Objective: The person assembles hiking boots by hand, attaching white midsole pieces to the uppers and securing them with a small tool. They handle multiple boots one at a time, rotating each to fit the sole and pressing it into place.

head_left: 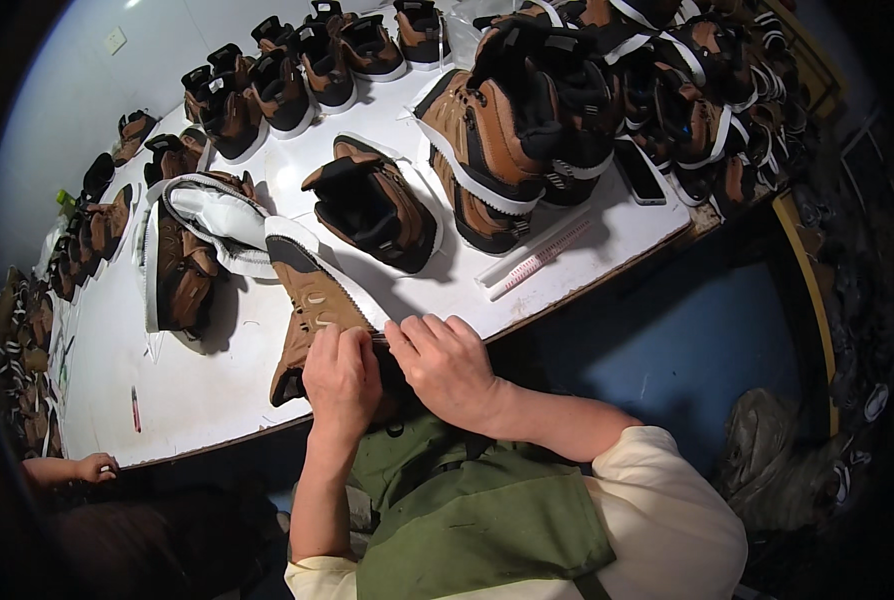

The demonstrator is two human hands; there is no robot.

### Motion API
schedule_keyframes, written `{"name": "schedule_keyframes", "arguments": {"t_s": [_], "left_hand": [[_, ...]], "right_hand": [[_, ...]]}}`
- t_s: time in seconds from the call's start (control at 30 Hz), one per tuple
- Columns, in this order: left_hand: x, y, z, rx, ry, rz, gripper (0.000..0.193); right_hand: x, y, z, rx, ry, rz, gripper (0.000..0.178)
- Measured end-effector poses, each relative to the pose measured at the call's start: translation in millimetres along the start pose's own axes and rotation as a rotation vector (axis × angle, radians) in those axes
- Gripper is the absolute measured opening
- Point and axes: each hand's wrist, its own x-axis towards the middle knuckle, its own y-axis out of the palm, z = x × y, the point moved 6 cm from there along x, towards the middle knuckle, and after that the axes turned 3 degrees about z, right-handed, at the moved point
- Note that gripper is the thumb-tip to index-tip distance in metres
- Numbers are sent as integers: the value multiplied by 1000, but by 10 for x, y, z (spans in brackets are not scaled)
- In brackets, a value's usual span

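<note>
Fingers of the left hand are curled closed on a brown shoe, and those of the right hand are bent closed on the same shoe at the near end of its white sole edge. The exact fingertip contact is hidden from where I stand. The held shoe is tilted on its side, extending away from the fingers and to their left, at the near edge of the table.

The white table spreads beyond the fingers and well out to their left. A dense heap of shoes lies far off to their upper right. A row of shoes lines the table's far side, well beyond them. Nearer, beyond and right of the fingers, stand large stacked shoes. An upright shoe with a dark opening sits directly beyond them. Left of the held shoe, a tilted shoe shows its pale sole edge.

Smaller items: a phone, well right; white sticks with red marks, right and nearer; a red pen, well left.
</note>
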Motion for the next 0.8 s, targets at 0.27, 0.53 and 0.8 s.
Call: {"name": "schedule_keyframes", "arguments": {"t_s": [0.27, 0.53, 0.8], "left_hand": [[4, 10, -4, 2, 1, 8, 13], [-12, 28, -5, 15, 11, 2, 14], [-11, 47, 2, 25, 16, 10, 14]], "right_hand": [[-29, 31, -45, 42, 22, 2, 26], [-24, 30, -27, 37, 21, 6, 26], [-28, 32, -27, 58, 18, -16, 27]]}}
